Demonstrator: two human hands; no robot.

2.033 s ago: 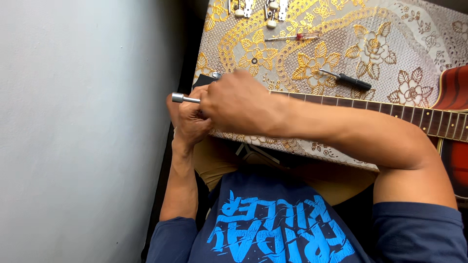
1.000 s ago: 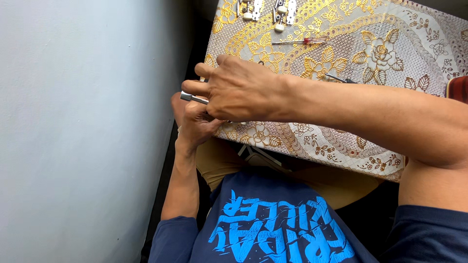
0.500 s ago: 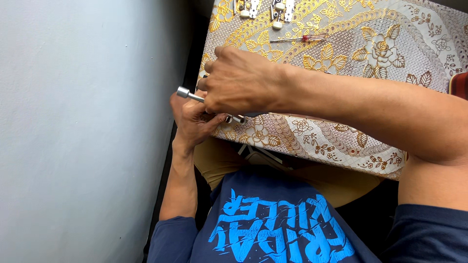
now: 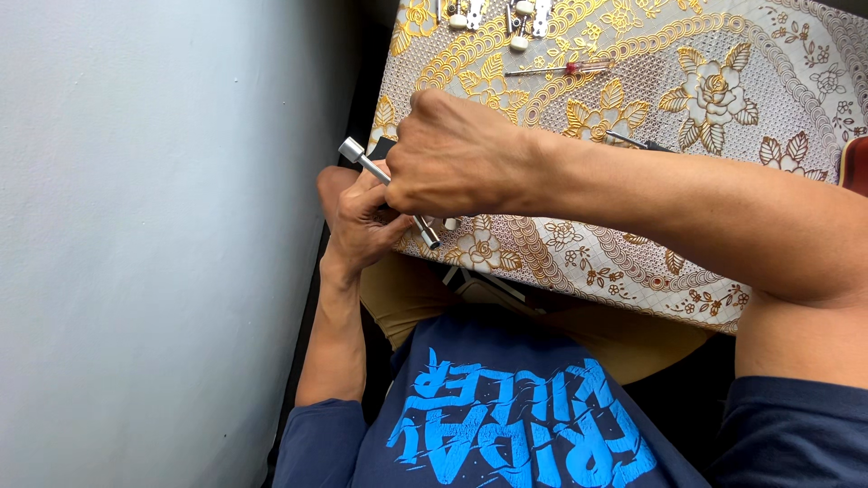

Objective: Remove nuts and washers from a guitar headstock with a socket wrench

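Note:
My right hand (image 4: 457, 154) is closed in a fist around the middle of a silver metal socket wrench (image 4: 360, 159), whose bar sticks out to the upper left and lower right of the fist. Just below it, my left hand (image 4: 362, 221) grips something dark at the table's near left corner, mostly hidden under the right hand; the guitar's headstock edge (image 4: 381, 147) shows there as a small dark patch. Both hands touch each other over the gold-patterned tablecloth (image 4: 723, 99).
A red-handled screwdriver (image 4: 565, 68) lies further up the cloth, and metal tuning machines (image 4: 524, 18) sit at the far edge. A black-handled tool (image 4: 637, 141) peeks from behind my right forearm. A pale wall (image 4: 163, 226) runs along the left. The guitar's red body (image 4: 854, 163) shows at the right edge.
The wrench bar has tilted from level to slanting down to the right as my right hand turned it. The guitar neck has gone out of view behind my forearm.

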